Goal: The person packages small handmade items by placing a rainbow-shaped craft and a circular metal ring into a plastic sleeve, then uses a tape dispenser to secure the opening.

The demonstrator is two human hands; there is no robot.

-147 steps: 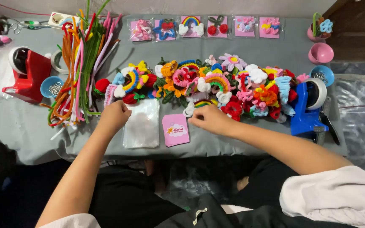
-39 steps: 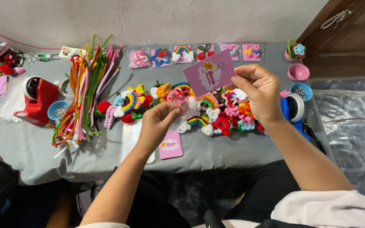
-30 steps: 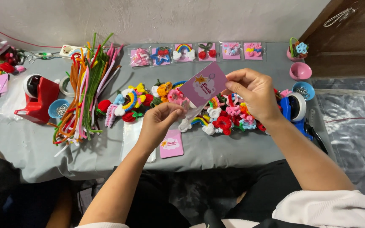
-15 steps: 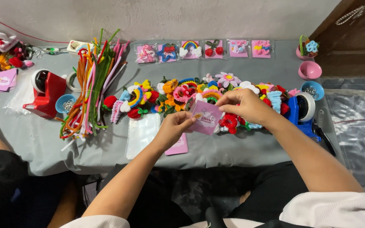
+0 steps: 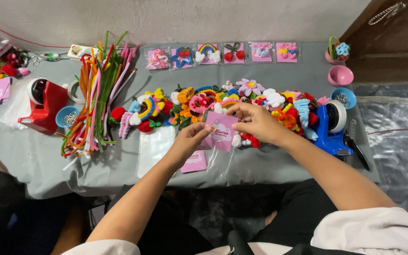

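Here:
Left hand [image 5: 188, 140]: fingers pinching the lower left edge of the pink card [image 5: 220, 131].
Right hand [image 5: 256, 121]: fingers pinching the card's top edge.
Pink card: held between both hands, just above the grey desk [image 5: 34, 156], before the row of pipe-cleaner ornaments [image 5: 190, 101].
Nearby: clear bags [image 5: 154, 148], second pink card [image 5: 194, 162].

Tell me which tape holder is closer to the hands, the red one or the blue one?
The blue tape holder, just beside the right hand. The red tape holder sits far off, beyond the pipe cleaners.

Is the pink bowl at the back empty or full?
Empty: the pink bowl shows only its bare pink inside.
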